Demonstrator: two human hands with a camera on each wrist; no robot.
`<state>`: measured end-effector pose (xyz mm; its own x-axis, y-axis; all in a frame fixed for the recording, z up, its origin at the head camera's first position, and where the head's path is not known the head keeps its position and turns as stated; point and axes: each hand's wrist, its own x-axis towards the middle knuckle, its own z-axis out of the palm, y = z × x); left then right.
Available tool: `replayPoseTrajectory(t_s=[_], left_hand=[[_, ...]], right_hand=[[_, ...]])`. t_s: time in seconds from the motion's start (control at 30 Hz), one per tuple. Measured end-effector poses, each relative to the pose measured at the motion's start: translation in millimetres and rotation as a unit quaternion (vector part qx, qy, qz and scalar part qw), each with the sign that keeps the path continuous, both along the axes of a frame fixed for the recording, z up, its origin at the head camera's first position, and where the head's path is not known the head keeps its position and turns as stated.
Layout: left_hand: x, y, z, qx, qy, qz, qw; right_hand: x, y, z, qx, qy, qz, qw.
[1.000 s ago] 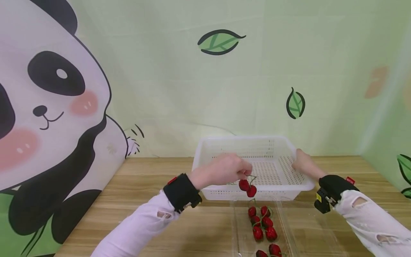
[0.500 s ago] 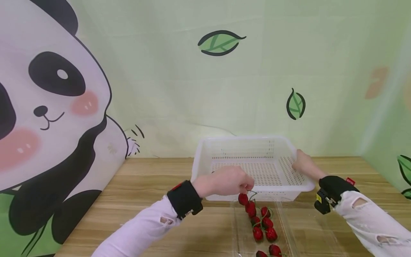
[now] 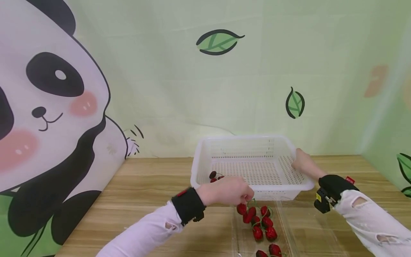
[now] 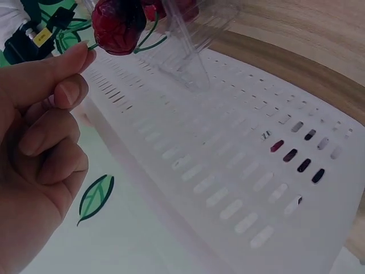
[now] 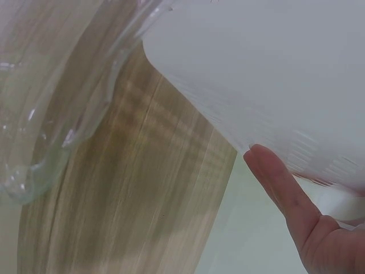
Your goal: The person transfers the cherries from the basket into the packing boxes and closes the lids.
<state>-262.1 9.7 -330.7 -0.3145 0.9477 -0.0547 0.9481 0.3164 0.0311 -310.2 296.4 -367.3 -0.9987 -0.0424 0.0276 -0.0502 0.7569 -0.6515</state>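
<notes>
My left hand [image 3: 227, 191] pinches a green stem between thumb and forefinger. From it hang red cherries [image 3: 242, 209] at the far end of a clear plastic box [image 3: 240, 237]; whether they touch the box floor I cannot tell. In the left wrist view, a dark red cherry [image 4: 118, 27] sits just past the fingertips. More cherries [image 3: 267, 222] with stems lie in rows in the box. My right hand [image 3: 305, 165] grips the right rim of a white perforated basket [image 3: 273, 194]; in the right wrist view, one digit lies along the basket's outside and the rest is hidden.
A few dark cherries [image 3: 213, 175] lie in the basket's near left corner, partly behind my left hand. The clear lid [image 3: 313, 228] spreads to the right of the box. Behind the wooden table [image 3: 154, 178] hangs a printed cloth backdrop [image 3: 160, 71].
My left hand has come down and nearer, lowering the dangling cherries from the basket's front rim into the box's far end. The right hand stays on the rim.
</notes>
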Motion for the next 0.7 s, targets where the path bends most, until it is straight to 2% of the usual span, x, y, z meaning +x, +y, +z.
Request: replayPoseTrajectory(t_s=[0.07, 0.2, 0.37, 0.53, 0.7], left_hand=[[-0.1, 0.2, -2.9, 0.000, 0.008, 0.001, 1.0000], [-0.4, 0.9, -7.9, -0.001, 0.054, -0.005, 0.9985], [0.2, 2.2, -11.0, 0.002, 0.094, -0.013, 0.9955], [2.2, 4.3, -13.2, 0.003, 0.147, -0.027, 0.9887], [5.6, 6.3, -18.4, -0.021, 0.194, -0.034, 0.9803]], right_hand=[[0.1, 0, 0.1, -0.001, -0.002, -0.002, 1.0000], [-0.4, -1, 0.2, 0.002, -0.002, -0.005, 1.0000], [-1.2, -1, 0.1, 0.006, -0.006, -0.007, 0.9999], [-1.2, -1, 0.9, 0.009, -0.009, -0.011, 0.9999], [-1.4, -1, 1.3, 0.009, -0.010, -0.009, 0.9999]])
